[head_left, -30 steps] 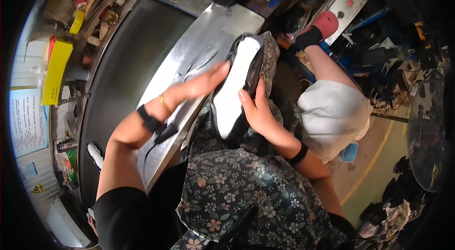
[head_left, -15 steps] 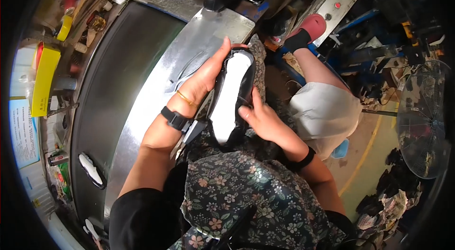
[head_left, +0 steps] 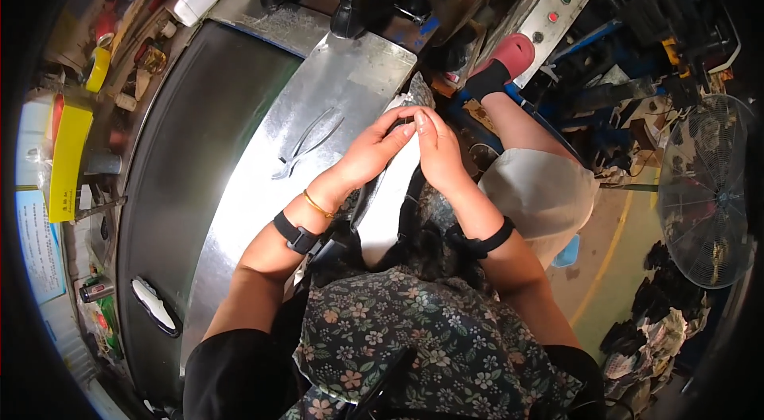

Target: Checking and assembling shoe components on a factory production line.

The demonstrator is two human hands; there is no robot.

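Observation:
A black shoe upper (head_left: 387, 209) with a white sole board facing up rests in my lap, pointing away from me. My left hand (head_left: 374, 148) is closed round its far end from the left, thumb over the top edge. From the right my right hand (head_left: 439, 153) is closed on the same end, its fingertips meeting the left thumb there. The black edge under my fingers is mostly hidden. Pincers with long grey handles (head_left: 310, 140) lie on the shiny metal tabletop (head_left: 263, 189) left of my hands.
A dark conveyor belt (head_left: 191, 134) runs along the left, with another white-soled black shoe (head_left: 155, 306) on it. Black shoe lasts (head_left: 354, 10) stand beyond the tabletop. A co-worker's leg (head_left: 529, 114) and a fan (head_left: 704, 189) are at the right.
My right hand has moved from the shoe's right side up to its far end. My left hand has curled over that end, and the pincers show more fully.

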